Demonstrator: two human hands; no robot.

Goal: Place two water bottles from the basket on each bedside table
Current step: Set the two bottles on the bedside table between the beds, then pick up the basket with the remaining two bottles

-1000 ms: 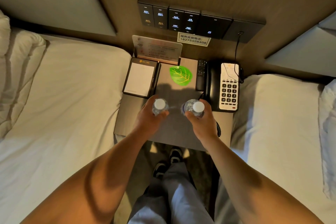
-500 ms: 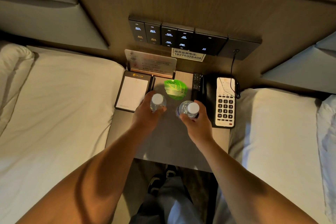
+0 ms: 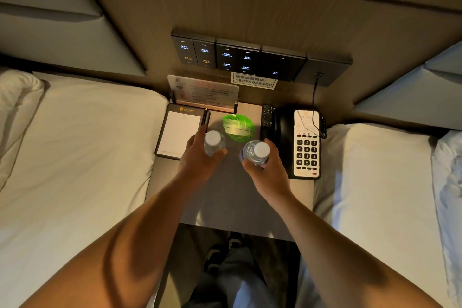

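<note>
Two clear water bottles with white caps stand upright over the grey bedside table (image 3: 225,205), seen from above. My left hand (image 3: 197,160) is wrapped around the left bottle (image 3: 213,141). My right hand (image 3: 268,172) grips the right bottle (image 3: 256,152). Both bottles are near the table's middle, just in front of a green leaf-shaped card (image 3: 238,127). Whether their bases touch the tabletop is hidden by my hands. No basket is in view.
A notepad in a dark holder (image 3: 178,132) lies at the table's left, a remote (image 3: 267,117) and a telephone (image 3: 306,144) at its right, an upright sign (image 3: 202,94) at the back. Beds (image 3: 82,157) flank the table. A switch panel (image 3: 237,57) is on the wall.
Both hands have carried the bottles a little further back on the table, towards the green card. The view has shifted so the table sits lower in frame.
</note>
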